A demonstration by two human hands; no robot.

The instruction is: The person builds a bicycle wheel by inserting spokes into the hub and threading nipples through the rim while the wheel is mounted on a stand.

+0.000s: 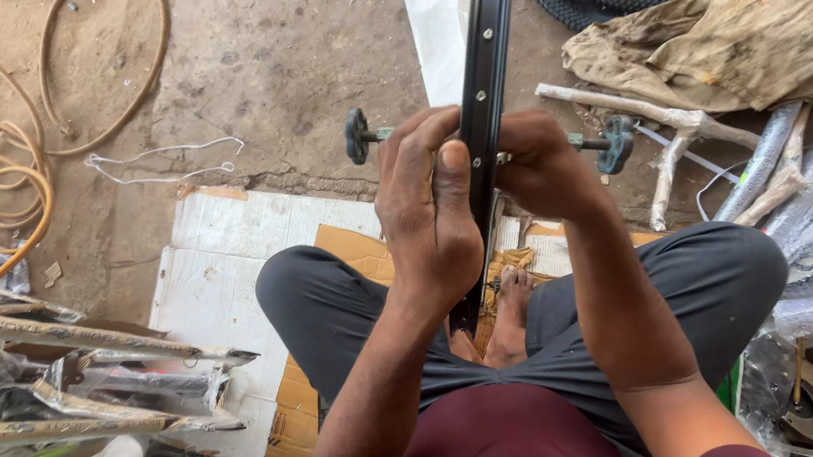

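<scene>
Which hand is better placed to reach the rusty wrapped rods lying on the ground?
Probably the left hand. Both hands grip the black wheel rim, but the wrapped rods lie on the person's left side, across the body from the right hand.

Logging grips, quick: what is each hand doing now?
Left hand: closed on the black metal wheel rim.
Right hand: closed on the same rim.
</scene>
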